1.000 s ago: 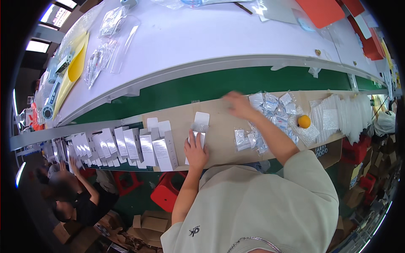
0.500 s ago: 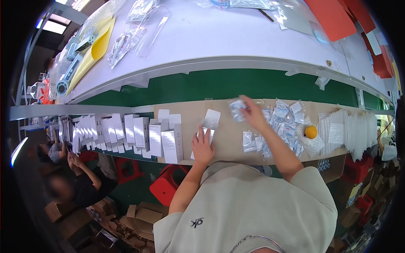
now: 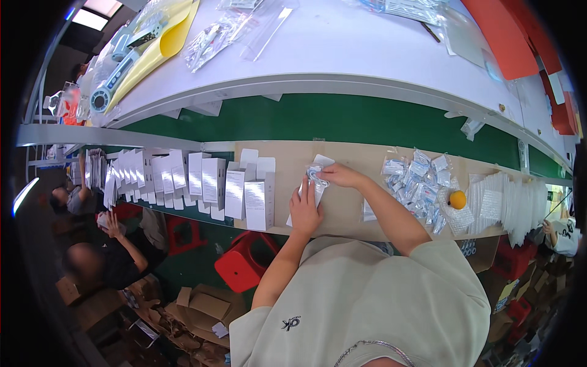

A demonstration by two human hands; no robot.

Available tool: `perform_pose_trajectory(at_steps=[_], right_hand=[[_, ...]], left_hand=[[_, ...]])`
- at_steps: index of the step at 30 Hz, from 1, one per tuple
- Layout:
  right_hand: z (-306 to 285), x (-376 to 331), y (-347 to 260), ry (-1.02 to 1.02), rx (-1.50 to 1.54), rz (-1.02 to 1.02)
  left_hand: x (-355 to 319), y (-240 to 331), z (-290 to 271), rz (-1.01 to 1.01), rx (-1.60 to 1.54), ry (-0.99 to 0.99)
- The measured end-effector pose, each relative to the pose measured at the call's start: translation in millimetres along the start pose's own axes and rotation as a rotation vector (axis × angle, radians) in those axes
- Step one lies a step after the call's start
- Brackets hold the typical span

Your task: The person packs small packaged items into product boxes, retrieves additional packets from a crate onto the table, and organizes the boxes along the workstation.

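Observation:
A small white box (image 3: pixel 320 191) lies on the tan worktable with its end flap raised at the far side. My left hand (image 3: pixel 306 214) is closed over the box, its fingers along the top and side. At the flap end, my right hand (image 3: pixel 340 175) pinches a small clear plastic packet (image 3: pixel 314 174) with pale contents. The packet rests at the box's open end, against the left fingertips; how far inside it sits is hidden. To the right lies a heap of similar packets (image 3: pixel 419 183).
White boxes (image 3: pixel 259 205) stand in a long row on the left. Right of the packets are a yellow ball-shaped thing (image 3: pixel 457 199) and stacked bubble-wrap sleeves (image 3: pixel 489 202). A white shelf (image 3: pixel 342 58) runs above the far side. Red stools (image 3: pixel 235 263) and another person (image 3: pixel 122 251) are lower left.
My right hand has moved left from beside the heap to the box, bringing the packet with it. My left hand stays on the box. The whole view has shifted slightly.

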State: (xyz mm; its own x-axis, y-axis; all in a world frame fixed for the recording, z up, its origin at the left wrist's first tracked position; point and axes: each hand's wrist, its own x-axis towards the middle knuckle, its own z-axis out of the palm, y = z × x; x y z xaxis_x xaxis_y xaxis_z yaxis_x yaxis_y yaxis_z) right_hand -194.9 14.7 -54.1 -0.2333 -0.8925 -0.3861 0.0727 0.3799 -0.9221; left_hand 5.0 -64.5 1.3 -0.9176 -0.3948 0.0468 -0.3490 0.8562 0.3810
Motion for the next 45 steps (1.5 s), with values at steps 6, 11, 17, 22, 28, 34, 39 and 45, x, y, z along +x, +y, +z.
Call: perform_pose_trajectory(at_steps=[6,11,17,22,28,34,39,45], right_hand=[[8,10,-8,0.330,0.059,-0.112],[22,13,7,0.268,0.112,-0.044],[19,-6,-8,-0.046,0.031,0.001],[-36,-25,-104,0.144,-0.689,-0.246],[-142,7,-154,0.789,-0.822,-0.249],[-165,-9,-127,1.051,-0.764,-0.348],[-226,-72,-32,1.148,-0.923,-0.214],[-293,-158,88,0.977,-0.963,0.060]], left_hand=[[0,-1,1,0.027,0.025,0.005],[0,0,0,-0.004,-0.047,0.005],[-3,-3,-1,-0.006,-0.110,0.008],[-1,-37,-21,-0.003,-0.120,0.269],[-3,-81,-41,-0.245,0.199,0.111],[-27,-74,-31,-0.148,0.259,0.055],[-11,-48,-36,-0.049,0.160,-0.095],[16,-6,-17,0.075,0.183,-0.263]])
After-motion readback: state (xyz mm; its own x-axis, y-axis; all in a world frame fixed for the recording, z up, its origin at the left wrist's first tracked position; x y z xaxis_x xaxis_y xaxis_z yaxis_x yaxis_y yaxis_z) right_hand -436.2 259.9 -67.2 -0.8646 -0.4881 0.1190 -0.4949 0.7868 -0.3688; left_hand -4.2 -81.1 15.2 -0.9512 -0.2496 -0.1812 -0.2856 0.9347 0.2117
